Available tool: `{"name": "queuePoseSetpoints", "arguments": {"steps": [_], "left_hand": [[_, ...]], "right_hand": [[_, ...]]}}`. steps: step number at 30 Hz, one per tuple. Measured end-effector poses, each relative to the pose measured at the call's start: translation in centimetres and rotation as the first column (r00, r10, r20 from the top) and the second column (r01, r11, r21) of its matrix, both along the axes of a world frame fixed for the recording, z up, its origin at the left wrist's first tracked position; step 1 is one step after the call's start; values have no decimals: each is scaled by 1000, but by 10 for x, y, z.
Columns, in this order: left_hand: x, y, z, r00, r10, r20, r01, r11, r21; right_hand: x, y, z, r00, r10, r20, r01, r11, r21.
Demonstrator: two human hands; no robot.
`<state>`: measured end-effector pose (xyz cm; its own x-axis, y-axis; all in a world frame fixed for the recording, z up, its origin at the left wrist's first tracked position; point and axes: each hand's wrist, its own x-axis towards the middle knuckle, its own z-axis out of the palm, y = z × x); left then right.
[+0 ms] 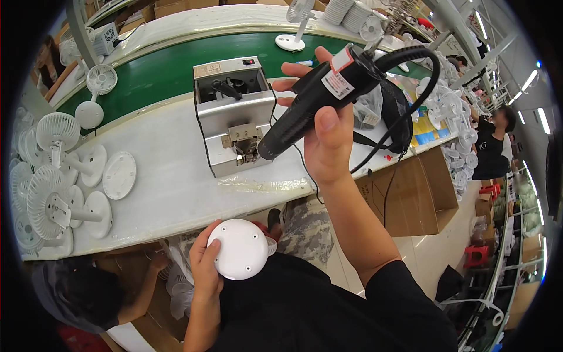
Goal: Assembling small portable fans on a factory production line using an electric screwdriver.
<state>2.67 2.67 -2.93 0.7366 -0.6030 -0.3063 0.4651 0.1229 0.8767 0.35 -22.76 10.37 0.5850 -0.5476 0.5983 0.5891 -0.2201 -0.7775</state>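
My right hand [326, 130] grips a black electric screwdriver [311, 102] with a cable, its tip pointing down-left at the front slot of a grey metal screw feeder box [232, 114] on the white bench. My left hand [204, 263] holds a round white fan base [239, 249] low against my body, its flat underside with small holes facing up.
White desk fans [51, 193] and a loose round base [119, 175] lie at the bench's left. A green conveyor belt [164, 70] carries more fans behind. Cardboard boxes [410, 190] stand at right. One person crouches at lower left [88, 293], another sits at right [489, 146].
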Motion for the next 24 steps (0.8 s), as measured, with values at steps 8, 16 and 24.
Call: {"name": "queuePoseSetpoints", "arguments": {"steps": [8, 16, 24], "left_hand": [[1, 11, -4, 995, 25, -99, -29, 999, -32], [12, 19, -1, 978, -93, -184, 76, 992, -98], [13, 41, -9, 982, -146, -121, 138, 988, -74]], "right_hand": [[-15, 8, -43, 998, -25, 61, 26, 999, -20], [-77, 43, -80, 976, -188, -105, 155, 952, -263], [-113, -95, 45, 691, -717, 97, 720, 668, -189]]}}
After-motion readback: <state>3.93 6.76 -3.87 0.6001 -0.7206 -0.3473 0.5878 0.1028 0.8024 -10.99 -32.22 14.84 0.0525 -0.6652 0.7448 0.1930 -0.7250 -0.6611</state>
